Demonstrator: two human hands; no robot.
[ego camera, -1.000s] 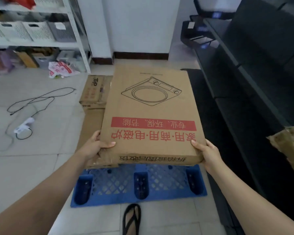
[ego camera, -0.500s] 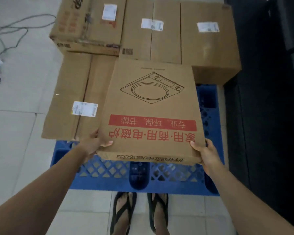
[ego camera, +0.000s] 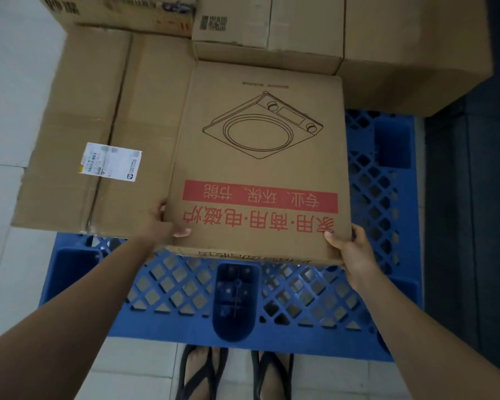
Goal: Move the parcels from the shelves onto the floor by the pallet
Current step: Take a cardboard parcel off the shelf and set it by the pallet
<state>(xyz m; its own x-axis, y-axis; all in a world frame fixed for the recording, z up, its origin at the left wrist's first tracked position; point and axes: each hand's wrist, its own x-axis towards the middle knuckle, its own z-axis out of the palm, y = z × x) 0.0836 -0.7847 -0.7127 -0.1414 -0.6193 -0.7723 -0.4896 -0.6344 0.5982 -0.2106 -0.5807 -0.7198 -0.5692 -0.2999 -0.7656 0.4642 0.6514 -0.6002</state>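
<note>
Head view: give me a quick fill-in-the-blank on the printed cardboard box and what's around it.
1. The flat printed cardboard box is held by ___ hands.
2. Below it lies a ___ plastic lattice pallet.
3. The white shipping label sits on the plain cardboard carton to the held box's ___.

Missing words: two; blue; left

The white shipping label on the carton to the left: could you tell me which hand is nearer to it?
Left. The left hand grips the printed box just below-right of the label; the right hand is across the box.
</note>
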